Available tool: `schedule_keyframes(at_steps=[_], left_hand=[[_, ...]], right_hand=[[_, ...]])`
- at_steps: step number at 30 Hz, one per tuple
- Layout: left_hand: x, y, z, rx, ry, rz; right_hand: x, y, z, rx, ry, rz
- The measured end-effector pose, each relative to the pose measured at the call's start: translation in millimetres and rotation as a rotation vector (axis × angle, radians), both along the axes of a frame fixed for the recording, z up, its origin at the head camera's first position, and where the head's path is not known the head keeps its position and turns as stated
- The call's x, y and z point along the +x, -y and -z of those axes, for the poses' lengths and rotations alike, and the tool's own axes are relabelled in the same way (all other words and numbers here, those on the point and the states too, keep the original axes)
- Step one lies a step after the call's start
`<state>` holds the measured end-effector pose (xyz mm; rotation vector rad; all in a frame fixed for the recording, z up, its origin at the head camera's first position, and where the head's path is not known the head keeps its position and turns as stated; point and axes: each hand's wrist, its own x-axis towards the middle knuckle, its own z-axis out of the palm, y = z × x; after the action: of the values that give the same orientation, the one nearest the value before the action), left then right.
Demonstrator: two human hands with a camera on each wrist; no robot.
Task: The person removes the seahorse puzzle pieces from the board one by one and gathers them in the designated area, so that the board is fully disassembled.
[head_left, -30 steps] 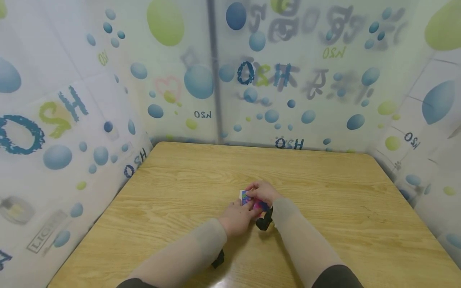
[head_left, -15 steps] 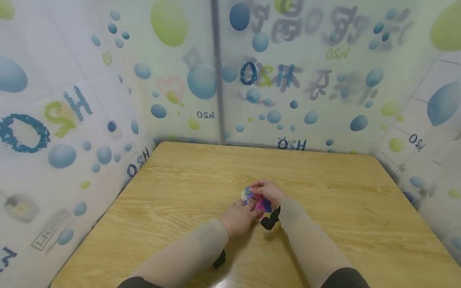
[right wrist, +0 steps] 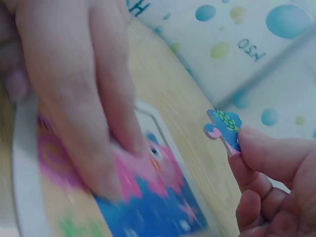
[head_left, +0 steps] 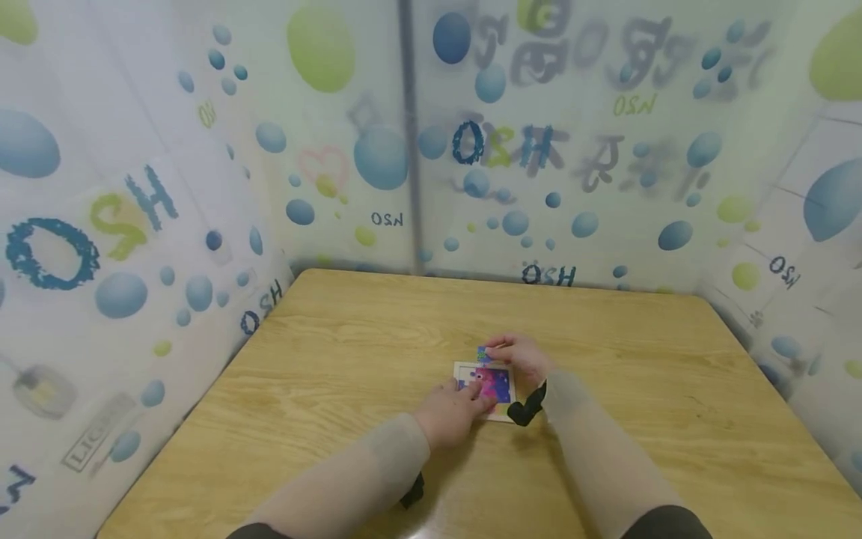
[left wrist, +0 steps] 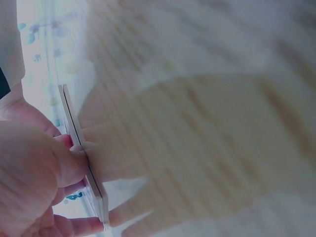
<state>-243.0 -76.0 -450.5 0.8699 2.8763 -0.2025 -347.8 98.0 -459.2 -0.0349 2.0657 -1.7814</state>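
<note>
A small jigsaw puzzle piece (right wrist: 228, 126), blue with a green turtle, is pinched between the thumb and fingers of my right hand (head_left: 525, 358). In the head view this hand is just beyond the far edge of a flat framed puzzle board (head_left: 500, 383). The board shows a pink sea creature on blue, and a pale bare patch shows at its upper left. My left hand (head_left: 447, 412) lays extended fingers on the picture and covers its left part. In the left wrist view the thumb touches the side of the board (left wrist: 74, 118).
The wooden table (head_left: 337, 337) extends around the board on every side. Printed curtains (head_left: 323, 172) with blue and green spots hang behind it and at both sides. A black strap (head_left: 527, 408) sits at the right wrist.
My right hand has lifted the turtle piece off the board and drawn it away to the right and slightly back, uncovering more of the picture. The left hand has stayed on the board.
</note>
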Motion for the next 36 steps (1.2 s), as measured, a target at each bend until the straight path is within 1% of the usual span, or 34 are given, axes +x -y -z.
schedule_keyframes(at_steps=[2, 5, 7, 9, 13, 16, 19, 25, 28, 31, 36], left_hand=[[-0.5, -0.4, 0.6, 0.015, 0.025, -0.01], [-1.4, -0.8, 1.4, 0.043, 0.064, -0.028], [-1.5, -0.7, 1.2, 0.051, 0.074, -0.035], [-1.3, -0.7, 1.1, 0.057, 0.08, -0.039], [-0.7, -0.7, -0.3, 0.058, 0.081, -0.039], [0.2, -0.7, -1.0, 0.058, 0.083, -0.037], [0.3, -0.8, -0.8, 0.063, 0.092, -0.041], [-0.6, -0.1, 1.5, 0.085, 0.125, -0.063], [-0.6, 0.1, 2.9, 0.087, 0.121, -0.061], [-0.3, 0.3, 3.6, 0.091, 0.115, -0.061], [0.0, 0.1, 1.7, 0.095, 0.113, -0.061]], right_hand=[[-1.8, -10.8, -0.8, 0.027, -0.03, -0.005], [-6.0, -27.3, -1.3, 0.126, -0.099, -0.005], [-10.1, -38.5, 1.3, 0.161, -0.11, 0.008], [-12.3, -48.6, 1.7, 0.181, -0.124, 0.017], [-15.3, -67.4, 3.3, 0.19, -0.145, 0.007], [-17.0, -78.6, 5.3, 0.207, -0.144, 0.001], [-18.0, -87.1, 7.2, 0.242, -0.147, 0.008], [-21.2, -102.8, 11.5, 0.272, -0.171, 0.0], [-22.6, -110.2, 12.6, 0.284, -0.169, -0.015], [-22.9, -113.7, 13.5, 0.305, -0.163, -0.002], [-21.9, -113.8, 12.9, 0.351, -0.179, 0.012]])
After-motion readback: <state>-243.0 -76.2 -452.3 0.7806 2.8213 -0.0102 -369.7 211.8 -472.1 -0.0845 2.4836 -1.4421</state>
